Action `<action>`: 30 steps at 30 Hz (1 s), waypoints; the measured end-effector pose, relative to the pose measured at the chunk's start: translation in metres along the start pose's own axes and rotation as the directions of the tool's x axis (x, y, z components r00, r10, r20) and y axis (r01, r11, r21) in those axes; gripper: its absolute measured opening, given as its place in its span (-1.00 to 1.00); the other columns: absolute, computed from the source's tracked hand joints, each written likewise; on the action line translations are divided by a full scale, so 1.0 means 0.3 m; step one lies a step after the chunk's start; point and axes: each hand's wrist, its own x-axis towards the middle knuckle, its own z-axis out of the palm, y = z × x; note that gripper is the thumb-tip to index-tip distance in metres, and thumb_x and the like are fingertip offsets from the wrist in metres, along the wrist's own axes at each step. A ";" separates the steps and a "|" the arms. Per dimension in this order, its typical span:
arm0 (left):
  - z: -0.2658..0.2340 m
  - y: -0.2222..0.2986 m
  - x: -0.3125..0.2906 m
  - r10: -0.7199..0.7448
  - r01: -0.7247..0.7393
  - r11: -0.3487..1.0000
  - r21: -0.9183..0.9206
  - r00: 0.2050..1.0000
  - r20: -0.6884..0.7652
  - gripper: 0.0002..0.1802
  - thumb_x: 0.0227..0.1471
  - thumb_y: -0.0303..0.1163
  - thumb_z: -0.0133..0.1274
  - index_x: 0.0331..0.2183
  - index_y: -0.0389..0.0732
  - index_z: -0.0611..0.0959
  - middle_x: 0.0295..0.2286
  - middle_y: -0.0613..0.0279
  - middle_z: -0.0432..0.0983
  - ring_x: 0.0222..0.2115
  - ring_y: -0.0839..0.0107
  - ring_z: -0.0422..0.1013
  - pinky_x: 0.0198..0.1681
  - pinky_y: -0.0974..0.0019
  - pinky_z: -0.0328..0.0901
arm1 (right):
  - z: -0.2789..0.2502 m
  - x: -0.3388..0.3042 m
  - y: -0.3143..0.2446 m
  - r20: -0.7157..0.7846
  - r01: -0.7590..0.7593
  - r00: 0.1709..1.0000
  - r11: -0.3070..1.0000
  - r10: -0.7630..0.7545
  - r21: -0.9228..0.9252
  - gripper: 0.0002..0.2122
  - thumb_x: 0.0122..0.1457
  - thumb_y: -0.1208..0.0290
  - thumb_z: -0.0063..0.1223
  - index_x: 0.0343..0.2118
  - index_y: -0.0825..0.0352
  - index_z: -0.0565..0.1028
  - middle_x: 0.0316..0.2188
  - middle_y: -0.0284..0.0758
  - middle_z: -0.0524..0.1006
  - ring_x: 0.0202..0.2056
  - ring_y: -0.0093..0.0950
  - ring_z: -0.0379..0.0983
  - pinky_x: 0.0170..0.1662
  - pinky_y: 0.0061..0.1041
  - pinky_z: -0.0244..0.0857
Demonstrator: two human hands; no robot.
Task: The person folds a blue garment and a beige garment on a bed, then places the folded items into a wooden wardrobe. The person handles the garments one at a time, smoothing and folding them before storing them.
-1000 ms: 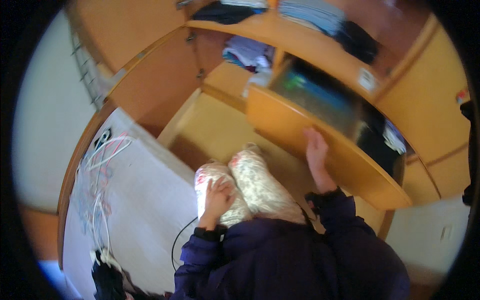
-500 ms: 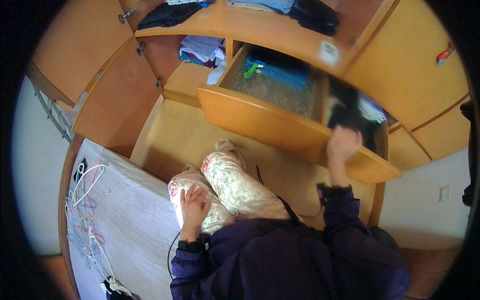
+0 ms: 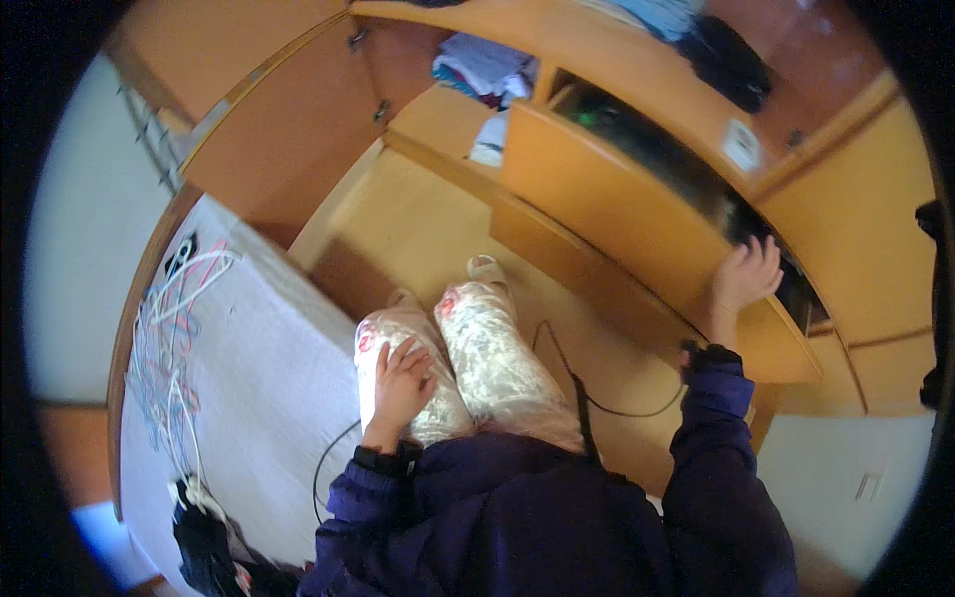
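My right hand (image 3: 747,276) rests against the upper edge of a wide wooden drawer (image 3: 617,199) near its right end. Its fingers are stretched over the rim and look a little blurred. Only a narrow gap shows above the drawer front, dark inside, with a spot of green at its left end. My left hand (image 3: 402,386) lies flat on my left thigh, over the light patterned trousers (image 3: 512,363), fingers apart and holding nothing.
Folded clothes (image 3: 487,65) sit in the compartment left of the drawer. An open cabinet door (image 3: 298,129) stands at the left. Tangled hangers (image 3: 174,348) lie on the grey-covered bed (image 3: 264,368). A black cable (image 3: 622,411) runs near my legs. Dark garments (image 3: 731,62) lie on the shelf above.
The drawer has slid inward, from wide open to a narrow gap, with my right hand moving along with it. The view has shifted. My left hand stays on my thigh.
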 end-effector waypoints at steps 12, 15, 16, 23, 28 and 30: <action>-0.008 -0.002 -0.002 -0.025 0.026 1.000 -0.005 0.999 0.047 -0.67 -0.10 -0.24 0.09 -0.21 -0.07 0.62 -0.10 0.38 0.44 0.11 0.34 0.14 0.23 0.03 -0.18 | 0.188 0.091 0.034 0.091 0.092 0.991 0.996 -0.094 0.022 -0.65 0.25 0.16 -0.22 0.02 0.18 0.38 0.11 -0.27 0.29 0.14 -0.30 0.16 0.13 -0.07 0.01; -0.015 0.000 -0.001 -0.011 0.011 0.999 -0.035 1.000 0.017 -0.70 -0.09 -0.25 0.08 -0.25 -0.09 0.63 -0.12 0.37 0.46 0.10 0.36 0.16 0.23 0.04 -0.16 | 0.190 0.105 0.006 0.072 0.092 0.993 0.994 -0.096 0.067 -0.60 0.25 0.14 -0.20 0.06 0.25 0.35 0.13 -0.11 0.24 0.14 -0.16 0.13 0.11 0.03 0.01; -0.016 -0.001 0.002 -0.006 0.007 0.999 -0.042 1.000 0.019 -0.70 -0.09 -0.25 0.08 -0.25 -0.09 0.63 -0.12 0.37 0.45 0.09 0.35 0.16 0.23 0.03 -0.16 | 0.179 0.100 -0.013 0.083 0.066 0.994 0.996 -0.070 0.053 -0.59 0.25 0.14 -0.19 0.06 0.27 0.35 0.12 -0.10 0.24 0.14 -0.15 0.13 0.12 0.03 0.01; 0.007 -0.024 0.018 0.000 0.001 0.998 -0.067 1.000 0.017 -0.66 -0.09 -0.21 0.09 -0.20 -0.05 0.63 -0.13 0.36 0.48 0.11 0.35 0.14 0.24 0.04 -0.20 | -0.116 -0.302 -0.211 0.605 -0.097 0.791 0.960 -0.085 0.262 -0.65 0.03 0.37 0.02 -0.10 0.39 0.40 0.02 -0.03 0.30 0.07 -0.08 0.18 0.08 -0.06 0.01; 0.029 -0.054 0.005 0.016 -0.015 0.997 -0.077 1.000 0.018 -0.66 -0.08 -0.20 0.09 -0.20 -0.05 0.63 -0.12 0.34 0.48 0.10 0.32 0.17 0.24 0.04 -0.21 | -0.260 -0.797 -0.258 0.708 0.009 0.396 0.773 -0.585 0.634 -0.60 0.01 0.35 0.03 -0.08 0.42 0.38 -0.06 -0.05 0.36 -0.03 -0.07 0.27 0.01 -0.16 0.17; 0.030 -0.060 -0.005 0.040 -0.040 0.995 -0.086 0.999 0.004 -0.66 -0.08 -0.20 0.09 -0.20 -0.05 0.63 -0.12 0.34 0.48 0.10 0.32 0.17 0.23 0.04 -0.21 | -0.259 -0.897 -0.240 0.733 -0.067 0.361 0.768 -0.576 0.637 -0.60 0.06 0.30 0.01 -0.06 0.41 0.37 -0.04 -0.05 0.35 -0.01 -0.07 0.26 0.04 -0.21 0.17</action>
